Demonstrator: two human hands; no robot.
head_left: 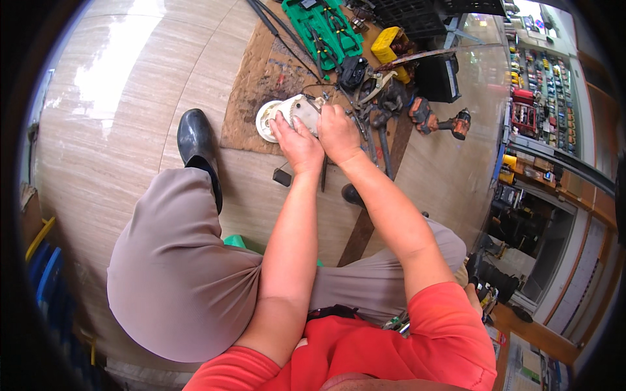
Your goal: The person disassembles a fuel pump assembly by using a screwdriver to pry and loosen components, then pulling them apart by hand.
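Observation:
A white plastic housing with a round, flanged left end lies at the near edge of a stained cardboard sheet. Its upper face has a small dark hole. My left hand grips the housing from the near side, its fingers over the middle part. At the right end of the housing, my right hand is closed with the fingers curled; what is inside them is hidden. Small dark metal pieces show just beyond the right fingertips.
Beyond the housing lies a green tool case with several pliers, beside a yellow container. Metal tools lie to the right, then an orange-and-black cordless drill. A small dark block rests near my black boot.

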